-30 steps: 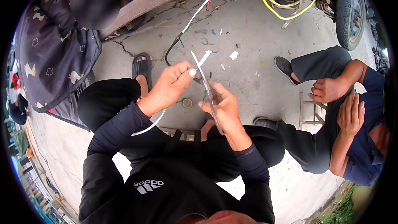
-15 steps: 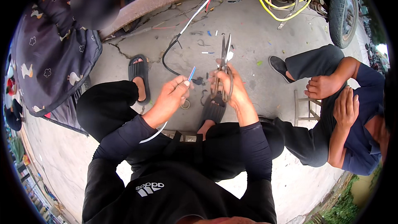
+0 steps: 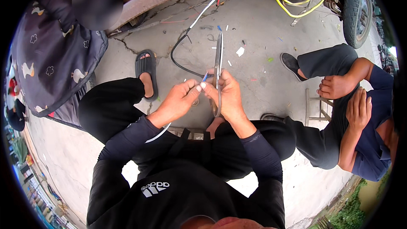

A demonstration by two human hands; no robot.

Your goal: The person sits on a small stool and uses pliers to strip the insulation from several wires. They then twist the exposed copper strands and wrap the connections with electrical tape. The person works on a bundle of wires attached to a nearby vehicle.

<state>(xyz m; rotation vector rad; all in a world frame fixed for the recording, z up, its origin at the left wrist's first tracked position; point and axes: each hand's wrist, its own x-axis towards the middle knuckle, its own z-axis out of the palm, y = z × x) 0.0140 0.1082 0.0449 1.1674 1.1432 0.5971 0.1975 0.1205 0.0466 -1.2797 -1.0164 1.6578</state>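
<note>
Pinched between the fingertips of my left hand [image 3: 180,101] is a cable with thin blue wire [image 3: 205,76] sticking out at its end. Its white sheath [image 3: 159,135] trails from below that hand toward my lap. My right hand [image 3: 229,95] is closed on a pair of scissors [image 3: 218,53], blades pointing away from me and looking nearly closed. Thumb and fingertips of the right hand meet the left ones at the wire. Behind them runs a black cable [image 3: 173,55] with a white stretch [image 3: 206,8]; its near end is hidden.
A rusty vehicle frame [image 3: 140,5] with yellow cables [image 3: 292,13] spans the far side. Wire scraps and a white scrap [image 3: 240,51] litter the concrete. At the right, a person [image 3: 358,106] sits by a small stool [image 3: 314,106]; a patterned dark cover [image 3: 59,55] hangs left.
My right hand has come left and the scissors' blades have drawn together. Its fingertips now meet my left hand at the blue wire. The view has shifted slightly.
</note>
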